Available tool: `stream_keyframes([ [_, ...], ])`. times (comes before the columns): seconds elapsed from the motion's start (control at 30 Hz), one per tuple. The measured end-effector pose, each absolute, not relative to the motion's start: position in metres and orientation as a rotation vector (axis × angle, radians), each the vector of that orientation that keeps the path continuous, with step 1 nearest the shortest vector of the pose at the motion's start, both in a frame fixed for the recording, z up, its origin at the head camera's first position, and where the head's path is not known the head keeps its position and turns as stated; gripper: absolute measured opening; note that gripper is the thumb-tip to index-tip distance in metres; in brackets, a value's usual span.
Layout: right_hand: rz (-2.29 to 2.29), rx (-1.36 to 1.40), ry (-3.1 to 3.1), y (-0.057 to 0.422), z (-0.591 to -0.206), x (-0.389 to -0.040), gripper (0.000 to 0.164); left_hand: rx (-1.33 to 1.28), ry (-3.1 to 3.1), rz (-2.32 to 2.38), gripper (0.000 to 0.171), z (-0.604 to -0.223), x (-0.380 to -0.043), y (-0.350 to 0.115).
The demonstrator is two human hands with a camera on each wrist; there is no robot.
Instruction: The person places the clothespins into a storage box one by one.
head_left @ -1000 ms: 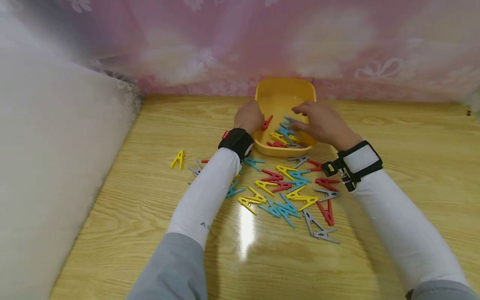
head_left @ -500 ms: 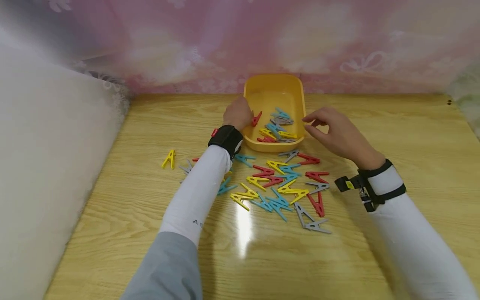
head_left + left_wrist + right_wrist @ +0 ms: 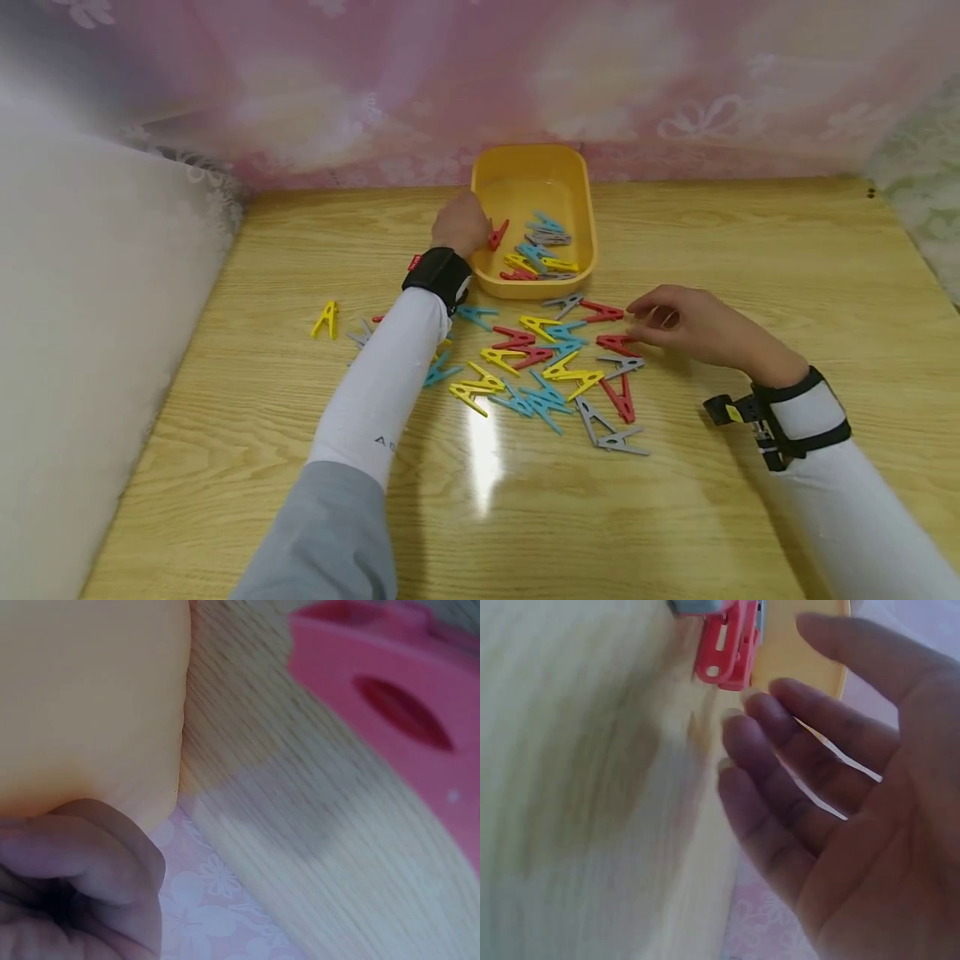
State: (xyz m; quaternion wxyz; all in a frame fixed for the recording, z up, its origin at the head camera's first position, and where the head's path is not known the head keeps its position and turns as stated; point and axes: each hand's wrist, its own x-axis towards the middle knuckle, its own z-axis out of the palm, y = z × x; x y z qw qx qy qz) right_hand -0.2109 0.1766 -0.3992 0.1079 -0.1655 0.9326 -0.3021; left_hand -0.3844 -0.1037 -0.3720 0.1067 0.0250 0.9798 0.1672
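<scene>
My left hand (image 3: pixel 460 223) grips the left rim of a yellow plastic basin (image 3: pixel 588 208). In the left wrist view its curled fingers (image 3: pixel 82 862) lie against the basin wall; the far side of the grip is hidden. A red clothespin (image 3: pixel 497 234) sits inside the basin close to that hand. My right hand (image 3: pixel 693 329) hovers at the right edge of the spread clothespins, thumb and fingers apart. Just beyond its fingertips is a red clothespin (image 3: pixel 615 344), with another red clothespin (image 3: pixel 602 312) behind it. In the right wrist view, a gap shows between the fingers and the red clothespin (image 3: pixel 727 649).
Several yellow, blue, red and grey clothespins lie in front of the basin on the wooden table (image 3: pixel 525 517). A lone yellow clothespin (image 3: pixel 326 319) is off to the left. More clothespins are inside the basin's near end. A pink patterned cloth (image 3: pixel 450 83) hangs behind.
My right hand has left the basin and come right and down to the red clothespins. The left hand has stayed at the basin's rim. The head view has shifted slightly.
</scene>
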Motion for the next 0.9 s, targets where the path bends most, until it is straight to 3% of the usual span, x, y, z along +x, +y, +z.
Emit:
stream_keyframes([
  [0.9,-0.736,-0.57,2.887,0.183,-0.415,-0.205,0.029,0.015,2.894,0.489,0.037,-0.375,-0.387,-0.107],
])
